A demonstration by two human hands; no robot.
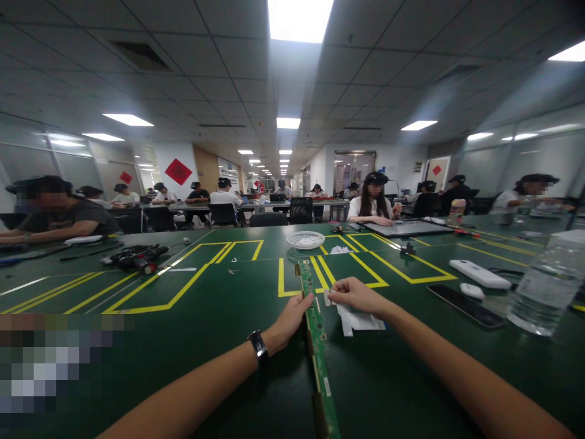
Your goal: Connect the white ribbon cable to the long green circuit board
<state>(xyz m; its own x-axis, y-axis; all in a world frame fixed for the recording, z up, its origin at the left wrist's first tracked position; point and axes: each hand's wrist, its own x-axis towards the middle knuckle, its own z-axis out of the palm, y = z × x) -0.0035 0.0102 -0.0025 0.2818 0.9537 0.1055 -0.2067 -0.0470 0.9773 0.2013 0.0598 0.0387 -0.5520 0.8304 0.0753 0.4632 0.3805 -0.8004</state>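
Observation:
A long narrow green circuit board (316, 332) lies on the green table (214, 341), running from the near edge away from me. My left hand (290, 320), with a black watch on the wrist, grips the board's left edge, fingers closed on it. My right hand (356, 294) rests just right of the board, its fingers pinched on a small white strip (329, 299). Under that hand lies a white paper or film piece (361, 321).
A white basket dish (305, 239) stands beyond the board. A black phone (465, 305), white devices (479, 274) and a water bottle (546, 283) lie at right. A black tool (134, 256) sits at left. Other people sit at tables around.

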